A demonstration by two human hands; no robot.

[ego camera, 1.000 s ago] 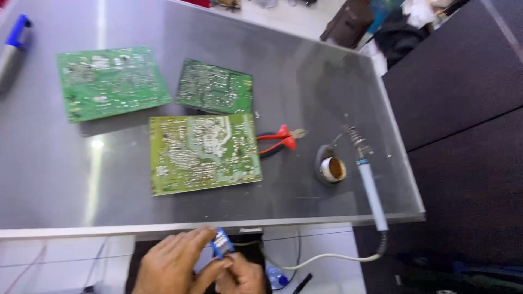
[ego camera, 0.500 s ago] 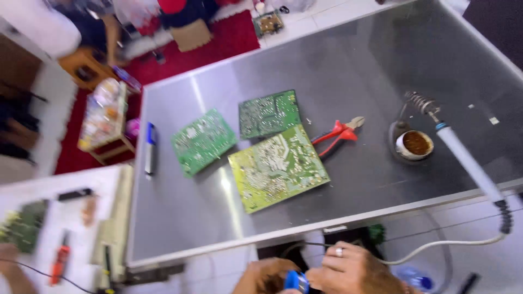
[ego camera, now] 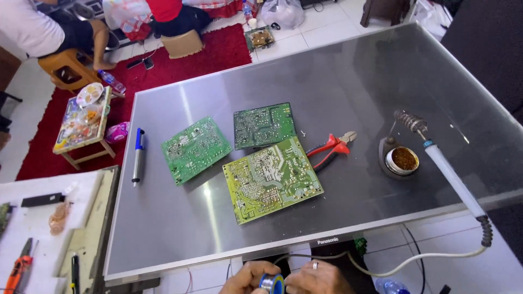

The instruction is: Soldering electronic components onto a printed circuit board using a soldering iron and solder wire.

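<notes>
Both hands (ego camera: 289,279) hold a solder spool (ego camera: 271,283) below three circuit boards (ego camera: 271,178).

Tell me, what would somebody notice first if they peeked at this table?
Probably the three green circuit boards in the middle of the shiny grey table; the biggest board lies nearest the person. To their right are red-handled cutters and a soldering iron resting in its stand. At the bottom edge, the left hand and right hand hold a small spool of wire together.
</notes>
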